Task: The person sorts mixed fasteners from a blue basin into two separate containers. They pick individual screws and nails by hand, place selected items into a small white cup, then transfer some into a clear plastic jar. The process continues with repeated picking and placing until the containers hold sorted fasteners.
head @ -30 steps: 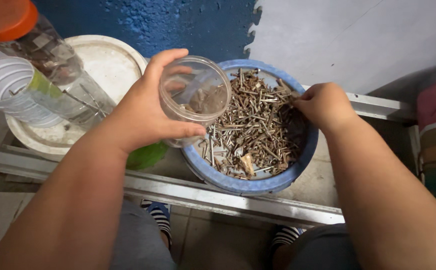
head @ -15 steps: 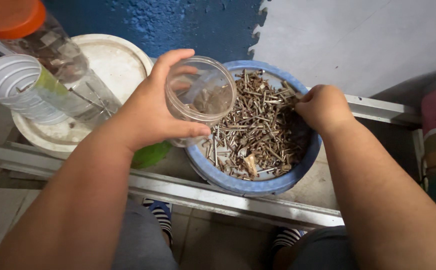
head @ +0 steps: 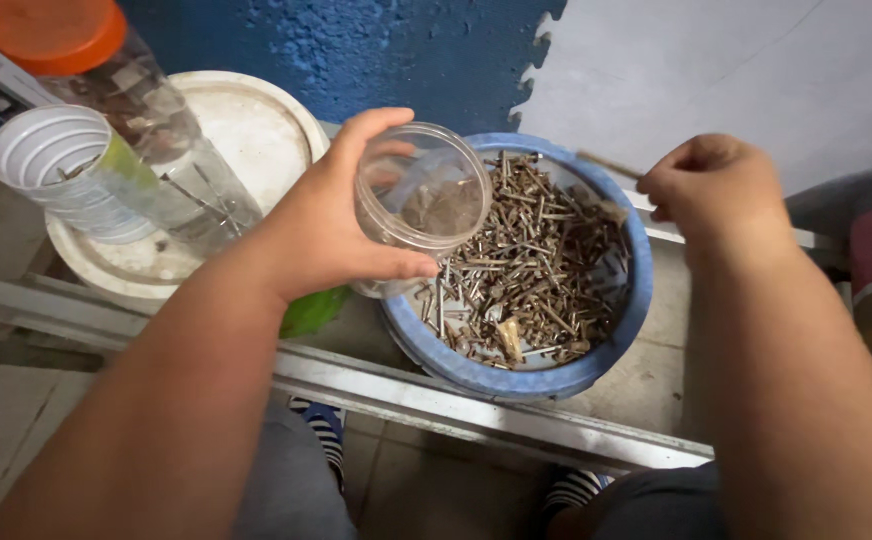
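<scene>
We look straight down, and our left hand (head: 331, 235) is wrapped around a clear plastic jar (head: 421, 200), thumb along the lower side and fingers curled over the top edge, the jar tipped so its open mouth faces us. It hangs over the left rim of the blue bowl (head: 616, 345), which sits on a ledge and is heaped with rusty nails and screws (head: 531, 265). Our right hand (head: 716, 190) is closed into a loose fist over the bowl's right rim, and a thin nail (head: 606, 163) sticks out from its fingertips toward the left, pinched there. On the left, a round white lid (head: 246, 130) lies flat, and on it lean a clear bottle with an orange cap (head: 106, 90) and a ribbed clear bottle (head: 56, 170) with its open mouth turned toward us. A green scrap (head: 311, 310) peeks out just below our left wrist. Behind it all, the wall is blue (head: 356, 50) on the left, grey (head: 736, 70) on the right.
</scene>
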